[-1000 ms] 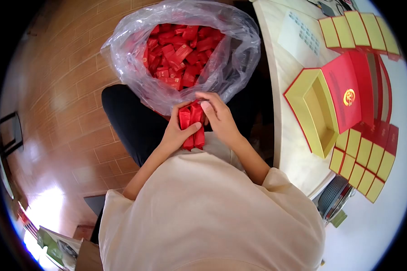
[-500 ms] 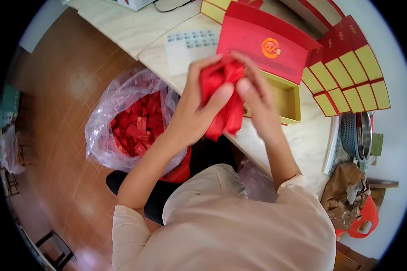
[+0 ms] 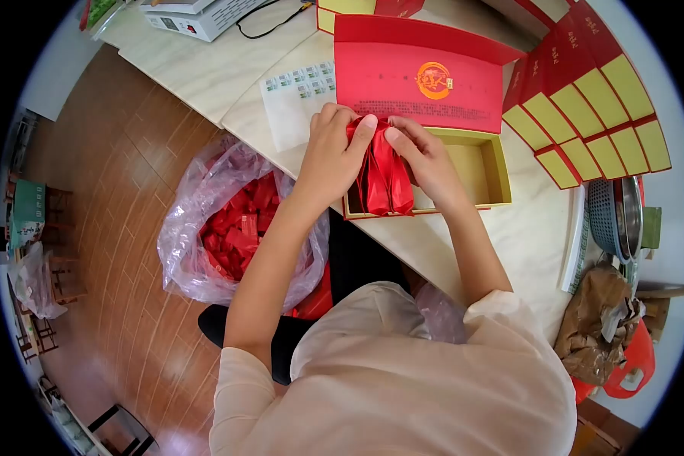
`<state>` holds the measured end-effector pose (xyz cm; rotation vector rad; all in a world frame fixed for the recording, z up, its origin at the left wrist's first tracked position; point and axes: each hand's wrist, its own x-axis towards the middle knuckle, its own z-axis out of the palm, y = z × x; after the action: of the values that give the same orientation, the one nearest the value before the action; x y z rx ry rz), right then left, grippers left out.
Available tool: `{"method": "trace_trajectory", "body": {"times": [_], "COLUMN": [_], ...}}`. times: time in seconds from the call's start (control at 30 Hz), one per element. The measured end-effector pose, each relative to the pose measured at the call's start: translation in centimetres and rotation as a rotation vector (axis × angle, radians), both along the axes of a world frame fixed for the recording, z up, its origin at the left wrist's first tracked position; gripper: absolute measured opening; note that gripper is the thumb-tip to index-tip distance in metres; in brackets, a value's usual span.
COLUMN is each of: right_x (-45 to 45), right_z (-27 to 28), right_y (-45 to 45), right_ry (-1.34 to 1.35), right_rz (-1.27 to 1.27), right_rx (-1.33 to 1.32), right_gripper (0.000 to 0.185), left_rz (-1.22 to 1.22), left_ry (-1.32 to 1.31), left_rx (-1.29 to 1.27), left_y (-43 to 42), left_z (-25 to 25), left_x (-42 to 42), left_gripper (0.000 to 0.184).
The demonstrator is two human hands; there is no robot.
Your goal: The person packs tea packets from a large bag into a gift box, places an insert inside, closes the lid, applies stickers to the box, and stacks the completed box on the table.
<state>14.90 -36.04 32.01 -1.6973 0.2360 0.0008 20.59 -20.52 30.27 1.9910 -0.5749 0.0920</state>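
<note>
Between my two hands is a bunch of shiny red foil packets (image 3: 387,181), standing side by side in the left end of an open gift box. My left hand (image 3: 331,152) is closed on their left side, thumb on top. On the right side, my right hand (image 3: 427,161) pinches the same packets near their top, its thumb close to the other thumb. The box has a yellow inner tray (image 3: 496,169) and a raised red lid (image 3: 403,68) with a gold round emblem. Bare yellow bottom shows to the right of my right hand.
A clear plastic bag (image 3: 178,247) full of red packets (image 3: 239,228) stands left of my lap. Stacked red-and-yellow boxes (image 3: 585,114) fill the right side. A sticker sheet (image 3: 277,114) lies left of the lid. A white appliance (image 3: 197,23) sits farther back; baskets (image 3: 606,216) stand at right.
Both hands have brought the red packets down from above the table into the left end of the box. The view has shifted slightly.
</note>
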Motion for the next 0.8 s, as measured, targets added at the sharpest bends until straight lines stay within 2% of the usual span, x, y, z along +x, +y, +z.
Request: {"method": "trace_trajectory", "body": {"times": [0.27, 0.33, 0.37, 0.43, 0.53, 0.6, 0.63, 0.67, 0.73, 0.8], "right_x": [0.1, -0.6, -0.4, 0.1, -0.4, -1.1, -1.5, -2.0, -3.0, -4.0], "right_z": [-0.8, 0.1, -0.7, -2.8, -2.2, -0.9, -0.5, -0.4, -0.4, -0.8], "right_y": [0.6, 1.5, 1.5, 1.4, 1.7, 2.4, 2.6, 2.8, 3.0, 4.1], "right_ry": [-0.184, -0.164, -0.161, -0.380, -0.305, -0.262, -0.317, -0.475, -0.658, -0.735], "right_rz": [0.060, 0.010, 0.027, 0.111, 0.105, -0.017, -0.124, -0.199, -0.190, -0.070], "right_rx": [-0.194, -0.520, -0.530, -0.743, -0.822, -0.924, -0.997, -0.895, -0.760, -0.563], "right_gripper": [0.040, 0.034, 0.034, 0.028, 0.024, 0.024, 0.021, 0.017, 0.010, 0.008], "left_rz": [0.088, 0.120, 0.139, 0.167, 0.230, 0.261, 0.263, 0.281, 0.335, 0.446], "left_ry": [-0.113, -0.166, -0.224, -0.218, -0.266, -0.046, -0.086, -0.034, 0.091, 0.111], "left_rx": [-0.055, -0.025, 0.013, 0.042, 0.010, -0.179, -0.362, -0.373, -0.417, -0.444], "left_y": [-0.7, -1.0, -1.1, -1.2, -1.0, -0.4, 0.3, 2.2, 5.3, 8.2], "left_z": [-0.7, -1.2, -1.3, -1.3, -1.4, -1.6, -2.6, -3.4, -5.9, -10.9], "left_x": [-1.1, -1.0, -1.0, -0.8, -0.9, -1.8, -2.3, -3.2, -5.5, -7.8], "left_gripper": [0.022, 0.023, 0.025, 0.028, 0.025, 0.023, 0.020, 0.019, 0.016, 0.015]}}
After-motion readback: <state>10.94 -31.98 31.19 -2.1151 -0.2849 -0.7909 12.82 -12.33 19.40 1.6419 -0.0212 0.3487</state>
